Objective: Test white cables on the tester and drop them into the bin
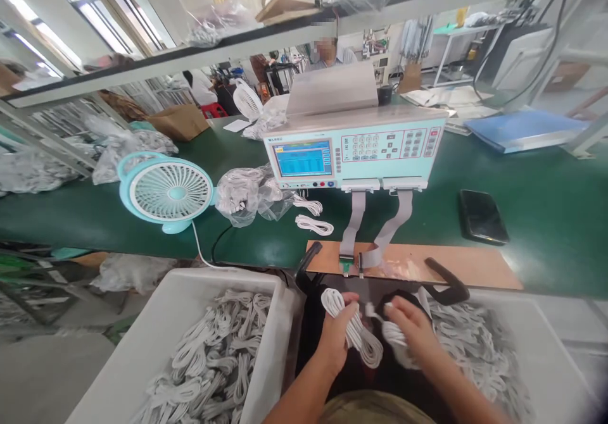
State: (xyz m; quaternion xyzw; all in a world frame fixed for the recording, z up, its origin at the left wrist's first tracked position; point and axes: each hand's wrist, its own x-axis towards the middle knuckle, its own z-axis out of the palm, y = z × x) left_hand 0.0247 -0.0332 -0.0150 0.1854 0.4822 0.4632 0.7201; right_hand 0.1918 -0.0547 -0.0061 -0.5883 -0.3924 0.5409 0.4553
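- Left hand [338,335]: closed round a coiled white cable bundle [354,328]; the coil runs from above the thumb down past the palm, loops showing at both ends. Held low, in front of the body, in the gap between the two bins.
- Right hand [412,330]: fingers curled over a second white cable coil [393,335], which is partly hidden beneath them. A short cable end pokes out towards the left hand; the two coils sit just beside each other, and I cannot tell whether they touch.
- Left bin [156,323]: white plastic, heaped with more coiled white cables, to the left of the left forearm.
- Right bin [536,348]: white, also filled with coiled cables, directly behind and beside the right hand.
- Worktop [546,221]: green surface beyond the hands. A brown board [465,266] lies along its near edge.
- Tester unit [356,149]: pale turquoise box with a lit blue screen and keypad, on the worktop straight ahead; two grey ribbon cables [375,228] drop from its front to connectors on the brown board.
- Two loose white coils [313,216] lie on the worktop left of the ribbons, next to a clear bag of cables [247,193].
- Small turquoise fan [166,191] stands at left, facing the camera.
- Black phone [482,216] lies flat at right.
- A person is seated behind the tester, on the far side.
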